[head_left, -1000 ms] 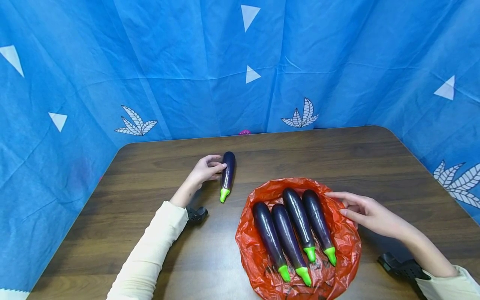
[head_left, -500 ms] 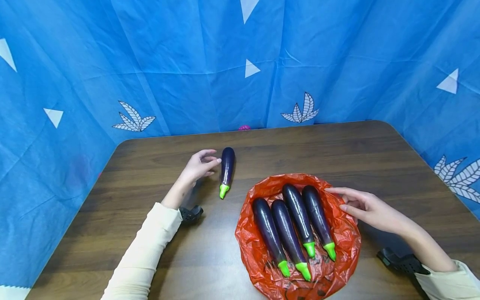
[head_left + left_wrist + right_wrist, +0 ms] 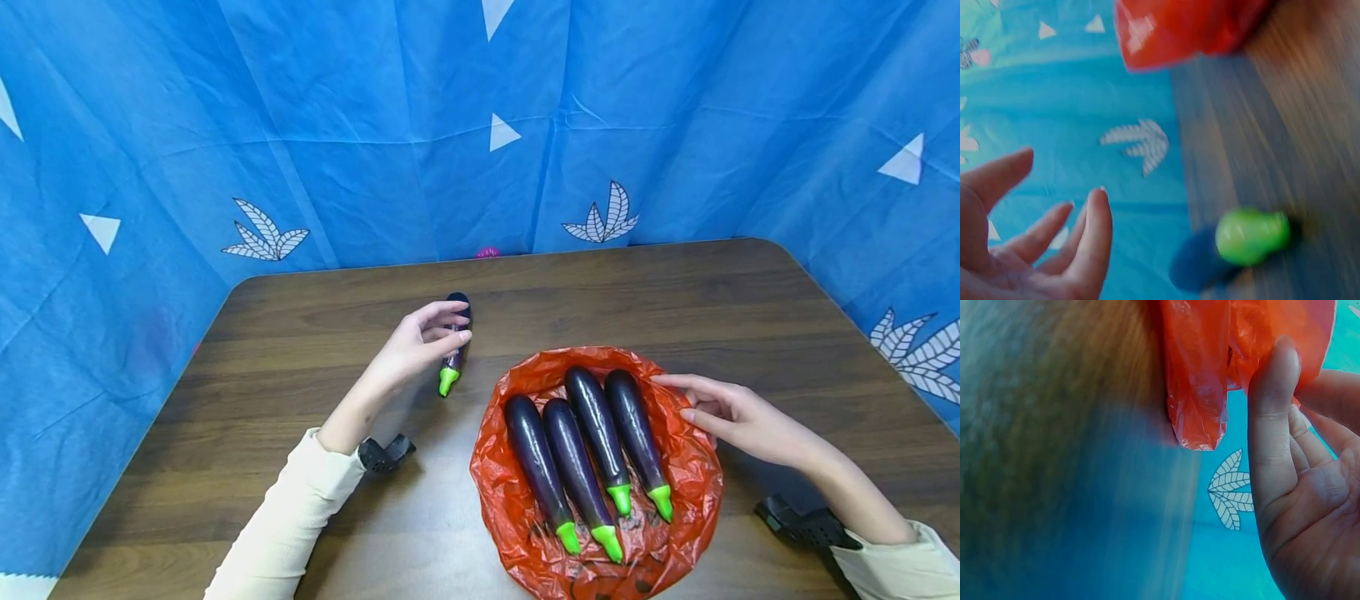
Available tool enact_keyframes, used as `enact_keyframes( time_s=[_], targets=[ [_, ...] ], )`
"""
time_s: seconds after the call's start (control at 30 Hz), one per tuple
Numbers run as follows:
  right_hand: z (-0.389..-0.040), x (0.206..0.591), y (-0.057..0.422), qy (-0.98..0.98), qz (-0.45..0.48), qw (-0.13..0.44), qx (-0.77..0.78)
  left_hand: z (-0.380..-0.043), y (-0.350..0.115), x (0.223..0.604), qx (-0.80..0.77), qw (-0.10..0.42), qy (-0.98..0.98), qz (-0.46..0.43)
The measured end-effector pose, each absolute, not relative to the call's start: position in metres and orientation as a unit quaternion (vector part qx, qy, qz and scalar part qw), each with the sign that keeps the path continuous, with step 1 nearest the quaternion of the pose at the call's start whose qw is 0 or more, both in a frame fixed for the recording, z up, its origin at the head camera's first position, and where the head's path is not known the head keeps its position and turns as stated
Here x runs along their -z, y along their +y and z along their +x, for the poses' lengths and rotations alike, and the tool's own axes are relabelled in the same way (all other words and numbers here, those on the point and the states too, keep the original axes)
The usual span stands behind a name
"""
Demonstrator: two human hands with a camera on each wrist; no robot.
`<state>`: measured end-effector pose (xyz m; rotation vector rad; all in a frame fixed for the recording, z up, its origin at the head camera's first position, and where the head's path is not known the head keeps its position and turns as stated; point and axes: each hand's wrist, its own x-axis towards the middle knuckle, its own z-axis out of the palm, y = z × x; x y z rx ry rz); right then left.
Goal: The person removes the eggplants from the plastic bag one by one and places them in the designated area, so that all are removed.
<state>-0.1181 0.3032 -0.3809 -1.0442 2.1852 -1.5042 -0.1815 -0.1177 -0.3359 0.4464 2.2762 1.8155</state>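
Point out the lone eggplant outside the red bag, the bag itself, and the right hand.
Lone eggplant [image 3: 448, 381]: head view, on its green stem end.
Red bag [image 3: 495, 471]: head view, on its left wall.
Right hand [image 3: 1310, 500]: right wrist view, on the palm near the thumb's base.

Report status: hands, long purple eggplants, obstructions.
Left hand relaxed, holding nothing, near lone green-capped eggplant. Right hand pinching edge of crumpled red plastic bag; four eggplants inside. No obstruction visible.

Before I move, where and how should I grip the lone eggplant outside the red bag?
I'd grip the lone eggplant round its dark middle, left hand coming from above and left, thumb and fingers across it: it lies lengthwise away from the person, no other eggplant beside it. The narrower green stem end looks a poorer hold.
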Motion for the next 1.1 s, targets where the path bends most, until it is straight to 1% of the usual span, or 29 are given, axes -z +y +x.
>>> enact_keyframes(
  time_s=[0.17,0.3,0.37,0.43,0.63,1.1],
  targets=[
    [-0.118,0.381,0.303,0.755,-0.364,0.145,0.526,-0.171,-0.103,0.333,-0.605,0.137,0.741,0.258],
    [-0.118,0.382,0.304,0.753,-0.364,0.147,0.527,-0.164,-0.092,0.337,-0.592,0.191,0.708,0.335],
    [-0.118,0.382,0.304,0.753,-0.364,0.146,0.528,-0.162,-0.088,0.339,-0.585,0.216,0.696,0.356],
    [-0.119,0.382,0.304,0.754,-0.364,0.146,0.528,-0.160,-0.085,0.341,-0.578,0.230,0.691,0.369],
    [-0.119,0.381,0.303,0.755,-0.365,0.144,0.525,-0.156,-0.082,0.344,-0.548,0.233,0.705,0.385],
    [-0.119,0.381,0.302,0.760,-0.361,0.148,0.519,-0.159,-0.084,0.357,-0.417,0.193,0.763,0.455]
  ],
)
